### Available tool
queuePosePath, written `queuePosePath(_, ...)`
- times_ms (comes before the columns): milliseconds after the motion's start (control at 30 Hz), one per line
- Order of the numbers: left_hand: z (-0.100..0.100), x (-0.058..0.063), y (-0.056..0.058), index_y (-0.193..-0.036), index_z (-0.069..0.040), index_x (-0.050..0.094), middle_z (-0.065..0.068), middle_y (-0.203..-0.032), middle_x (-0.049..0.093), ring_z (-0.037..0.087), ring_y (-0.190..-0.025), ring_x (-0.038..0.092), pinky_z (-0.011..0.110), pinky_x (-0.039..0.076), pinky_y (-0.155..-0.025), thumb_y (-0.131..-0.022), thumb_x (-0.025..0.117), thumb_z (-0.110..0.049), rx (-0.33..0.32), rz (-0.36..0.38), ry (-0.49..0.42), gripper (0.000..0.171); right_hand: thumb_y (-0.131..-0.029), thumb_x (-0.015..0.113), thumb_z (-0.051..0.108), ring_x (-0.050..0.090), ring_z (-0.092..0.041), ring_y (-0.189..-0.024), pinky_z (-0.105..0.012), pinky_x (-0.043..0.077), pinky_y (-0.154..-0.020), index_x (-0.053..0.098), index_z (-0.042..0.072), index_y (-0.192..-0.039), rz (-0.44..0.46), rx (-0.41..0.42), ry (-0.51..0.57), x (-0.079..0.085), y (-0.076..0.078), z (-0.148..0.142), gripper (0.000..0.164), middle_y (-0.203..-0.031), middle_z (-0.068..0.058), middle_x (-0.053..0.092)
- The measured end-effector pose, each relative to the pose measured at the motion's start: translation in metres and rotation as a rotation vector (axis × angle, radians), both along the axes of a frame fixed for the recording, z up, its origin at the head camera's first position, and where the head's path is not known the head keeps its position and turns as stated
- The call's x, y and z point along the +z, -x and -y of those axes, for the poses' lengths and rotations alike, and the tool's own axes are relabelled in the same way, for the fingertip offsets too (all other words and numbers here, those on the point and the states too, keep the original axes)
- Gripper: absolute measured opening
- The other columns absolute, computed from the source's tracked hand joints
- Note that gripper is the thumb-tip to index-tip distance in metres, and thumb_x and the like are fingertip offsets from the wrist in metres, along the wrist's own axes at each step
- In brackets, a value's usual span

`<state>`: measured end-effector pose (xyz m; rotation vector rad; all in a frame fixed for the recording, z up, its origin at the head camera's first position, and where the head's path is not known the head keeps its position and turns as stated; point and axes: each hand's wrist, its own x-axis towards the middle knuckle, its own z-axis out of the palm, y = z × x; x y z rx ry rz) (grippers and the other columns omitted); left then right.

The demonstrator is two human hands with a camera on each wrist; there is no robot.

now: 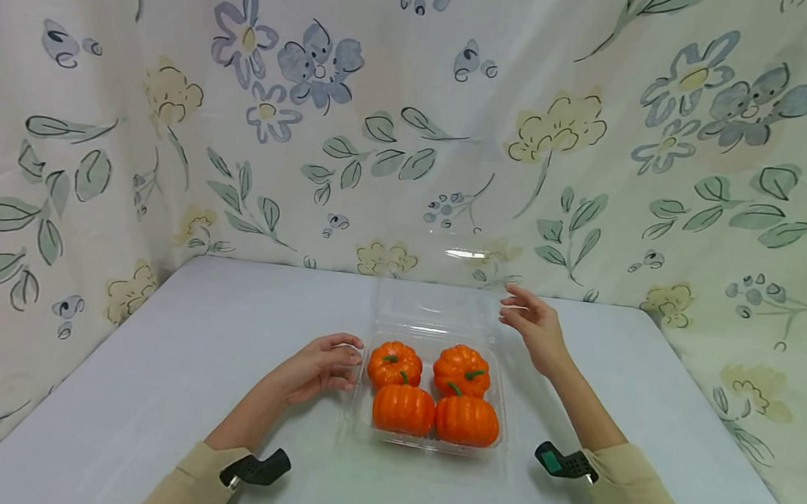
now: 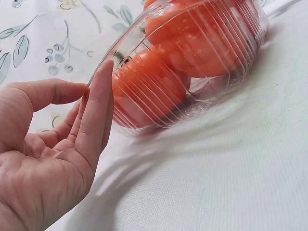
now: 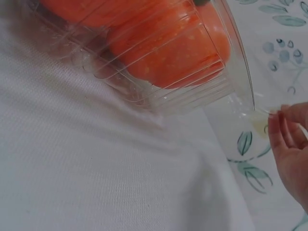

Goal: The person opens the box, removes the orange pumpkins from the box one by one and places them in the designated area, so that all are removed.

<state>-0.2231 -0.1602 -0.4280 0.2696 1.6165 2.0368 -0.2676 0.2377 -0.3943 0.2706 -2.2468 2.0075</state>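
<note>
A clear plastic clamshell box (image 1: 429,443) stands on the table with its see-through lid (image 1: 435,311) raised at the back. Inside sit several small orange pumpkins with green stems, two at the back, such as the left pumpkin (image 1: 395,366), and two in front, such as the right pumpkin (image 1: 467,422). My left hand (image 1: 320,369) pinches the box's left rim between thumb and fingers, clearest in the left wrist view. At the lid's right edge, my right hand (image 1: 535,325) pinches the thin plastic with its fingertips, as the right wrist view shows.
A white cloth covers the table (image 1: 239,305). Behind it and along both sides hangs a floral curtain (image 1: 398,71), close to the raised lid. Each wrist wears a black strapped device, one on the left (image 1: 256,469) and one on the right (image 1: 565,463).
</note>
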Motion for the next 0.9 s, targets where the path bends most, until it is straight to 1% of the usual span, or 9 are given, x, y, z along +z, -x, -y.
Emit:
queuePosePath(167, 0.000, 0.001, 0.000, -0.118, -0.007, 0.054, -0.002, -0.093, 0.060, 0.011, -0.071, 0.067, 0.022, 0.062, -0.070, -0.105, 0.054, -0.005, -0.012, -0.005, 0.003, 0.013, -0.106, 0.057, 0.000, 0.067, -0.005, -0.098, -0.015, 0.057, -0.089, 0.042, -0.011, -0.152, 0.026, -0.010, -0.009, -0.005, 0.005, 0.000, 0.049, -0.111, 0.007, 0.062)
queuePosePath(300, 0.000, 0.000, 0.000, -0.116, -0.005, 0.052, -0.002, -0.092, 0.060, 0.011, -0.072, 0.067, 0.022, 0.062, -0.070, -0.105, 0.054, -0.005, -0.027, -0.008, -0.001, 0.012, -0.106, 0.058, 0.001, 0.067, -0.002, -0.096, -0.013, 0.056, -0.089, 0.044, -0.011, -0.151, 0.064, -0.020, -0.010, -0.010, 0.009, 0.001, 0.049, -0.116, -0.001, 0.063)
queuePosePath(400, 0.000, -0.001, 0.000, -0.116, -0.004, 0.052, -0.001, -0.092, 0.060, 0.011, -0.072, 0.067, 0.023, 0.062, -0.070, -0.104, 0.055, -0.005, -0.031, -0.012, -0.003, 0.012, -0.107, 0.057, 0.002, 0.066, -0.002, -0.101, -0.014, 0.056, -0.092, 0.042, -0.011, -0.153, 0.118, -0.019, 0.006, -0.013, 0.011, 0.002, 0.050, -0.125, -0.009, 0.062)
queuePosePath(467, 0.000, -0.002, 0.000, -0.116, -0.004, 0.052, -0.001, -0.092, 0.060, 0.011, -0.072, 0.067, 0.023, 0.062, -0.070, -0.104, 0.055, -0.005, -0.031, -0.013, -0.006, 0.012, -0.107, 0.056, 0.001, 0.067, -0.004, -0.105, -0.015, 0.056, -0.093, 0.040, -0.011, -0.154, 0.149, -0.015, 0.032, -0.014, 0.012, 0.002, 0.051, -0.128, -0.011, 0.061)
queuePosePath(533, 0.000, -0.001, 0.000, -0.117, -0.004, 0.051, -0.002, -0.091, 0.060, 0.010, -0.072, 0.067, 0.022, 0.062, -0.070, -0.104, 0.054, -0.005, -0.031, -0.012, -0.008, 0.013, -0.107, 0.055, 0.000, 0.067, -0.004, -0.107, -0.016, 0.056, -0.093, 0.038, -0.013, -0.155, 0.173, -0.008, 0.073, -0.016, 0.012, 0.002, 0.052, -0.126, -0.009, 0.063)
queuePosePath(667, 0.000, -0.002, 0.000, -0.118, -0.004, 0.051, -0.002, -0.092, 0.060, 0.010, -0.072, 0.068, 0.022, 0.062, -0.070, -0.105, 0.053, -0.004, -0.033, -0.010, -0.010, 0.013, -0.107, 0.054, -0.002, 0.068, -0.003, -0.107, -0.016, 0.056, -0.092, 0.035, -0.016, -0.154, 0.205, 0.006, 0.148, -0.019, 0.013, 0.002, 0.053, -0.117, 0.001, 0.067)
queuePosePath(733, 0.000, -0.003, 0.000, -0.118, -0.004, 0.051, -0.002, -0.092, 0.061, 0.010, -0.073, 0.068, 0.022, 0.062, -0.070, -0.105, 0.052, -0.004, -0.032, -0.009, -0.009, 0.013, -0.107, 0.054, -0.002, 0.068, -0.003, -0.108, -0.015, 0.056, -0.093, 0.035, -0.016, -0.154, 0.220, 0.013, 0.165, -0.021, 0.014, 0.002, 0.053, -0.118, 0.001, 0.067)
queuePosePath(800, 0.000, -0.003, 0.000, -0.118, -0.004, 0.051, -0.002, -0.092, 0.061, 0.010, -0.073, 0.068, 0.022, 0.062, -0.071, -0.105, 0.053, -0.005, -0.028, -0.007, -0.009, 0.013, -0.108, 0.054, 0.000, 0.067, -0.003, -0.109, -0.015, 0.056, -0.093, 0.035, -0.015, -0.155, 0.235, 0.013, 0.169, -0.023, 0.014, 0.002, 0.053, -0.126, -0.004, 0.066)
queuePosePath(900, -0.001, -0.003, 0.000, -0.118, -0.003, 0.051, -0.002, -0.092, 0.061, 0.010, -0.073, 0.068, 0.022, 0.062, -0.071, -0.105, 0.054, -0.005, -0.027, -0.004, -0.008, 0.014, -0.109, 0.053, 0.002, 0.067, -0.003, -0.111, -0.015, 0.055, -0.095, 0.035, -0.014, -0.155, 0.257, 0.009, 0.163, -0.023, 0.015, 0.002, 0.053, -0.139, -0.016, 0.060)
